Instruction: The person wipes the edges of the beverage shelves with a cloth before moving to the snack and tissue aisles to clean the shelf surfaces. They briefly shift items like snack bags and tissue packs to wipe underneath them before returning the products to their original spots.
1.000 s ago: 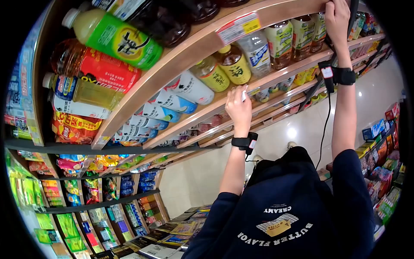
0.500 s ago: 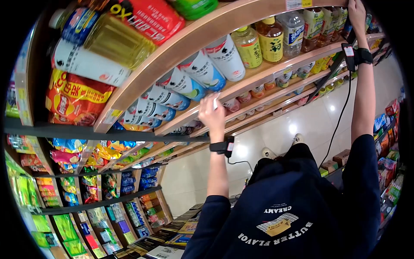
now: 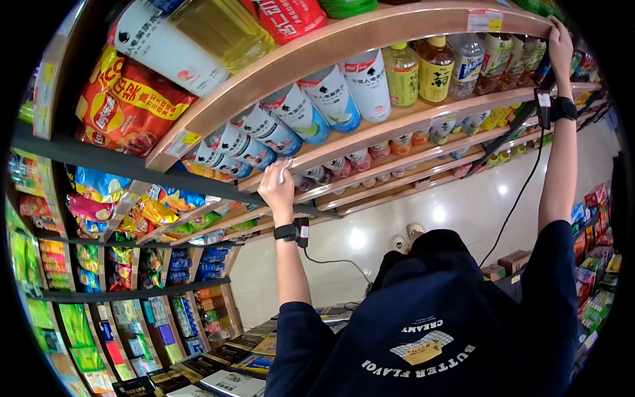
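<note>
My left hand (image 3: 276, 190) is closed around a small white wad, perhaps a tissue or cloth (image 3: 283, 173), mostly hidden by the fingers. It rests against the front edge of the lower drink shelf (image 3: 370, 135), near that shelf's left end. Just behind it stand white-and-blue drink bottles (image 3: 271, 127). My right hand (image 3: 560, 49) is up at the far right, its fingers bent over the edge of the upper shelf (image 3: 397, 21). Whether anything lies under those fingers I cannot make out. Both wrists wear black straps with small cabled devices.
Tea bottles (image 3: 434, 69) line the lower shelf farther right. A red snack bag (image 3: 129, 99) and large bottles fill the upper shelf. Packed snack shelves (image 3: 99, 185) stand at the left, boxes (image 3: 231, 382) at the bottom. Tiled floor (image 3: 278, 281) lies below; a black cable (image 3: 519, 192) hangs from my right wrist.
My left hand has slid left along the lower shelf edge with the white wad. My right hand stays at the upper shelf edge, while the whole view has shifted slightly.
</note>
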`<state>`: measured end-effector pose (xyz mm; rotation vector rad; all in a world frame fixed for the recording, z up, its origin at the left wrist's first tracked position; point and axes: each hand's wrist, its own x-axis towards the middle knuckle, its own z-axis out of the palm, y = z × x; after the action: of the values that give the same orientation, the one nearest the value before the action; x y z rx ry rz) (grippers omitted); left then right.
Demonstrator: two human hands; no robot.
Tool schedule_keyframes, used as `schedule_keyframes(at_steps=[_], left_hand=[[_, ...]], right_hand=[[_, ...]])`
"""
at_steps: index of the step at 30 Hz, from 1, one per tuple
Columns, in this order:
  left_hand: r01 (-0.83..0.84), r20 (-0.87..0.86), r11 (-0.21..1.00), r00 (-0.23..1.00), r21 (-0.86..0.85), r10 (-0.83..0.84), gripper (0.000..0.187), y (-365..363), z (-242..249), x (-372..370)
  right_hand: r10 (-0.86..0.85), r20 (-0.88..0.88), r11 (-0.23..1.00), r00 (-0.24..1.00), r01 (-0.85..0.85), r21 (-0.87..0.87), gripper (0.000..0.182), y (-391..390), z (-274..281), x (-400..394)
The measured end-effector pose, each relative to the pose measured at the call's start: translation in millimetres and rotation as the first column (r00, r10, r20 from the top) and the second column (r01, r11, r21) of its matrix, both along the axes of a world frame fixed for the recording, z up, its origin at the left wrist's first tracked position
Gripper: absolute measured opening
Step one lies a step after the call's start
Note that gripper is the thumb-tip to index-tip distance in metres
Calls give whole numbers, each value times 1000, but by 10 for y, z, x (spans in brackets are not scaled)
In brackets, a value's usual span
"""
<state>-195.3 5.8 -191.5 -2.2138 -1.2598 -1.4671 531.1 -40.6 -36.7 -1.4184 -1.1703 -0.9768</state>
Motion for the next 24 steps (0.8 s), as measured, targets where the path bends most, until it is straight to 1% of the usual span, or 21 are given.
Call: schedule_keyframes(at_steps=[1, 2, 3, 4, 5, 7, 9, 10, 11, 13, 16, 19, 20, 21, 23, 24], left_hand=[[4, 11, 1000, 1000, -6, -4, 18, -24, -4, 3], [-3, 14, 999, 1000, -43, 3, 18, -40, 3, -2], [-2, 5, 999, 1000, -42, 2, 17, -49, 8, -12], [1, -5, 999, 1000, -38, -2, 17, -46, 15, -19], [8, -15, 999, 1000, -33, -8, 17, -37, 17, -16], [-11, -14, 999, 1000, -35, 10, 18, -38, -7, 1], [-62, -15, 998, 998, -4, 62, 18, -37, -30, 43], [-65, 38, 997, 997, -48, 67, 17, -59, -34, 87], [-105, 46, 993, 993, -57, 108, 17, -64, -60, 114], [-204, 91, 976, 973, -80, 211, 16, -79, -80, 201], [-353, 124, 909, 914, -221, 385, 16, -137, -41, 343], [-361, 237, 904, 880, -231, 412, 16, -123, -64, 475], [-349, 253, 913, 883, -211, 396, 16, -121, -69, 524], [-370, 256, 903, 871, -220, 419, 16, -125, -87, 569], [-409, 259, 882, 848, -233, 462, 15, -127, -96, 665], [-403, 278, 889, 847, -218, 453, 15, -152, -65, 745]], right_hand=[[-14, 23, 1000, 1000, 14, -11, 37, -14, 9, 11], [-11, 50, 1000, 999, 11, 4, 36, -10, 5, 21], [-10, 76, 1000, 997, 8, 21, 35, -5, 0, 17], [-32, -7, 996, 999, 33, 79, 26, -222, 364, -1109], [15, -29, 997, 999, -13, 79, 25, -227, 369, -1098], [22, 10, 996, 1000, -23, 84, 23, -214, 353, -1031], [-25, 62, 994, 998, 18, 105, 22, -183, 324, -965], [0, 47, 994, 999, -5, 107, 21, -176, 331, -962], [-4, 63, 990, 998, -5, 143, 20, -154, 311, -944], [-27, -43, 997, 999, 30, 76, 24, -190, 247, -833], [-47, -35, 991, 998, 51, 120, 25, -147, 212, -807], [-159, 16, 963, 987, 151, 225, 25, -37, 120, -751], [-170, 40, 953, 985, 154, 260, 24, -1, 97, -725], [-280, 199, 945, 939, 233, 230, 24, -8, 102, -706], [-158, 35, 953, 987, 143, 266, 24, 1, 145, -804], [-137, 0, 956, 991, 132, 264, 24, 16, 140, -788]])
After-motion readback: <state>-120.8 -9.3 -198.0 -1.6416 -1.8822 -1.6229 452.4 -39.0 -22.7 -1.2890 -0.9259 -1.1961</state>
